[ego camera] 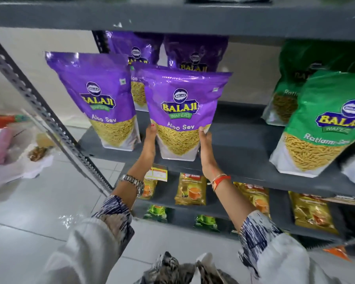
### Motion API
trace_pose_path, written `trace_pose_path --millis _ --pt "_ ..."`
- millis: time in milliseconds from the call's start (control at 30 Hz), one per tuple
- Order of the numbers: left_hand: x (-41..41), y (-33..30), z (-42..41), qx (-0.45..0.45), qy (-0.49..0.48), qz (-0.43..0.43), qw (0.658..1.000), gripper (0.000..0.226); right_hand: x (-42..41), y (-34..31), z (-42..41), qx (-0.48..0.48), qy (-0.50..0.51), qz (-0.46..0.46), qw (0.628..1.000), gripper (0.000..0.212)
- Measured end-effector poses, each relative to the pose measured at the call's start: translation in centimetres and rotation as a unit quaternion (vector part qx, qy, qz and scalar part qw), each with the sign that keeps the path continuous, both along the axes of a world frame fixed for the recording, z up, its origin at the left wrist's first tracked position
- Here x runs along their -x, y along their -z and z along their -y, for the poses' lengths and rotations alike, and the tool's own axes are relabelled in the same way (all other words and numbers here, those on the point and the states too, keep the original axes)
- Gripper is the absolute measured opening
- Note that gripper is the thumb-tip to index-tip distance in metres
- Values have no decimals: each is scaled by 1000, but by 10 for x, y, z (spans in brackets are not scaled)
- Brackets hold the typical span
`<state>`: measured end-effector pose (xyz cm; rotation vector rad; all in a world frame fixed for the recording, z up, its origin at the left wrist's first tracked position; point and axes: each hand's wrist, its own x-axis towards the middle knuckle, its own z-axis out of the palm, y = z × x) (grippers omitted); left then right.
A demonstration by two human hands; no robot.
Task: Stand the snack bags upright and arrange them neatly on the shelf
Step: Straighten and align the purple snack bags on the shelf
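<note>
A: Right now, mid-placement. Purple Aloo Sev bag point(180, 113) clasped low on both sides, left hand point(150, 140) and right hand point(205, 146), fingers closed on its edges. Upright, base at front edge of shelf point(244, 152).

B: Neighbours?

A: Second purple bag point(94, 99) standing just beside on left, two more behind. Green Ratlam Sev bags point(324, 128) well apart on right.

B: Next move?

A: Prob. push back a bit, square w/ left bag, face fwd, then let go gently. Risk: pouch tips if base not flat.
</note>
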<state>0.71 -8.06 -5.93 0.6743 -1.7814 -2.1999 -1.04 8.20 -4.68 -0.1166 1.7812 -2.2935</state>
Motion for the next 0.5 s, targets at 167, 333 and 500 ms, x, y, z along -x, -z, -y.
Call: trace_pose_path --millis 167,333,500 --pt "6 -11 -3 -13 15 -64 998 56 1 0 7 21 19 6 1000 39" --pt "9 -9 1 -22 25 -57 998 75 1 -2 9 24 13 10 1000 30" --pt "-2 -17 -4 -34 10 -26 999 73 -6 -2 7 21 46 6 999 41"
